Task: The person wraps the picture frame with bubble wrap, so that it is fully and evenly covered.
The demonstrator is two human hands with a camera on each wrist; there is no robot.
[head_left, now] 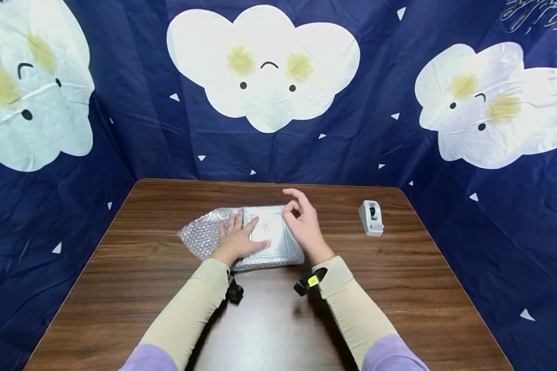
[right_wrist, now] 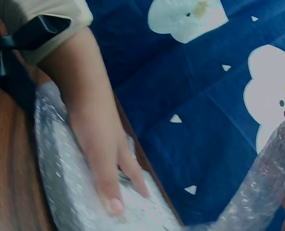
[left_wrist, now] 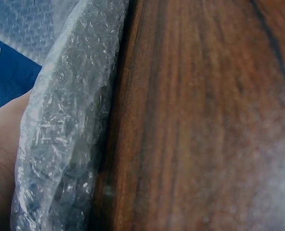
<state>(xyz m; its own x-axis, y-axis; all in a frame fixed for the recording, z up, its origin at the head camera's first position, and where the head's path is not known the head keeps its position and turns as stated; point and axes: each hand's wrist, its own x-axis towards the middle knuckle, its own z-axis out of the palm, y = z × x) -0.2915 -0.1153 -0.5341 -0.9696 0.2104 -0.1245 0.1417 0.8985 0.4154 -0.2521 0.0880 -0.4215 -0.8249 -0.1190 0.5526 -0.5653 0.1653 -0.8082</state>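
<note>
A flat rectangular thing with a pale, frame-like border (head_left: 280, 250) lies wrapped in clear bubble wrap (head_left: 201, 232) on the table. My left hand (head_left: 239, 242) rests on top of it with spread fingers, the thumb toward its middle. At the package's right side, my right hand (head_left: 306, 226) pinches a raised strip of the wrap between thumb and fingers. In the right wrist view that strip (right_wrist: 262, 178) stretches up from the package to the fingertips at the frame's edge. The left wrist view shows the package's thick, bubbly near side (left_wrist: 65, 130) along the wood.
A white tape dispenser (head_left: 371, 219) stands on the right part of the brown wooden table (head_left: 120, 288). Dark blue cloth (head_left: 380, 139) with white clouds hangs behind the table and at both sides. A loose flap of wrap spreads left of the package.
</note>
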